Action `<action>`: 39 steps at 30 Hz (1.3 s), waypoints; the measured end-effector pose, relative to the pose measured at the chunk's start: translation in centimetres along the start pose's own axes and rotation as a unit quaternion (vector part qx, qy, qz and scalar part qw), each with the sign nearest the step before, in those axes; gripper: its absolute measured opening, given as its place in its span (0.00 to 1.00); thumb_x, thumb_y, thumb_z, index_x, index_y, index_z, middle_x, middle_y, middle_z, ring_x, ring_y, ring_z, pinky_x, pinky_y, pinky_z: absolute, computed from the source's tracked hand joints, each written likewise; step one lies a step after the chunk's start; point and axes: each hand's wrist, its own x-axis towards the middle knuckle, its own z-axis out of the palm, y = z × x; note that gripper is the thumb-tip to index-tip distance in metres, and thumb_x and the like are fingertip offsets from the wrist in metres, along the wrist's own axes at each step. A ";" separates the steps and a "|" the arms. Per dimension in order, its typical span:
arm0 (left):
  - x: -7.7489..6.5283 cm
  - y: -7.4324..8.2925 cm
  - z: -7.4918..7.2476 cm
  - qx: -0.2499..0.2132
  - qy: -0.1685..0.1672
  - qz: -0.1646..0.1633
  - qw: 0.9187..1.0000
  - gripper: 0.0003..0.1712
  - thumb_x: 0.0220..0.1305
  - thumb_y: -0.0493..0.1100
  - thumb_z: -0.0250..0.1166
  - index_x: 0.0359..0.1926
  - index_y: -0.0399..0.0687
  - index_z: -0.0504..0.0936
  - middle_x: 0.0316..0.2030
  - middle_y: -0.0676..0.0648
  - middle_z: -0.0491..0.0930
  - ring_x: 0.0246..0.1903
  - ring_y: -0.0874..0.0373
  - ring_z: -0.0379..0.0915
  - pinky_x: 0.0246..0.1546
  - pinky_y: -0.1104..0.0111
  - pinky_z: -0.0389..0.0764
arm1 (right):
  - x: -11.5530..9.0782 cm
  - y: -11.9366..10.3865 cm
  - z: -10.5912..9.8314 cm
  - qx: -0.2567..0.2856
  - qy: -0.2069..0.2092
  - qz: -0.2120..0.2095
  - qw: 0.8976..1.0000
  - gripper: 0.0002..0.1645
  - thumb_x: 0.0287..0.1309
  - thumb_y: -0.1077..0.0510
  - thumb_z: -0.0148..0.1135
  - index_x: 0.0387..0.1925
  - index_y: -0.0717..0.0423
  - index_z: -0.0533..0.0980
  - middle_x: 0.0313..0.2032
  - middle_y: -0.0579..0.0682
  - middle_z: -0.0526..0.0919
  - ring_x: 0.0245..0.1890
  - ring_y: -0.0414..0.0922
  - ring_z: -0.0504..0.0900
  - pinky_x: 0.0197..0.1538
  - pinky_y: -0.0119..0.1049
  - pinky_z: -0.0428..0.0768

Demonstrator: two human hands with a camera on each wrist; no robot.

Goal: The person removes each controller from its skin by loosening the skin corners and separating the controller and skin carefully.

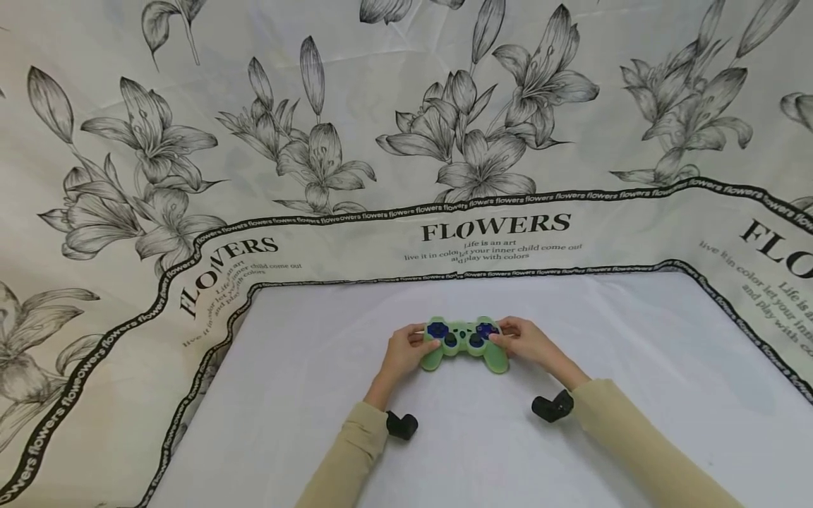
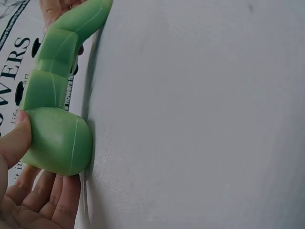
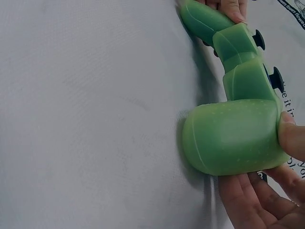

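Note:
A light green game controller (image 1: 462, 339) with dark blue button areas and two black thumbsticks is at the middle of the white table, its two handles towards me. My left hand (image 1: 404, 351) grips its left end, thumb on top and fingers beneath, as the left wrist view of the controller (image 2: 55, 138) shows. On the other end my right hand (image 1: 526, 341) holds it the same way; in the right wrist view the right thumb (image 3: 291, 137) lies on the upper face of the controller (image 3: 236, 138). Parts of the fingers are hidden under it.
The white tabletop (image 1: 305, 367) spreads around the hands. Behind and at the sides hangs a white cloth (image 1: 356, 247) printed with grey lilies and lettering. Black camera mounts stick out from the left wrist (image 1: 402, 425) and right wrist (image 1: 551, 407).

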 end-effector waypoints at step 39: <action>-2.3 0.4 0.7 -0.012 0.038 0.045 0.998 0.28 0.58 0.40 0.70 0.58 0.35 0.73 0.46 0.37 0.81 0.45 0.49 0.79 0.46 0.63 0.81 | -2.2 -0.4 1.1 -0.020 0.060 -0.060 0.996 0.26 0.64 0.56 0.60 0.56 0.71 0.68 0.48 0.71 0.79 0.50 0.61 0.80 0.50 0.50 0.79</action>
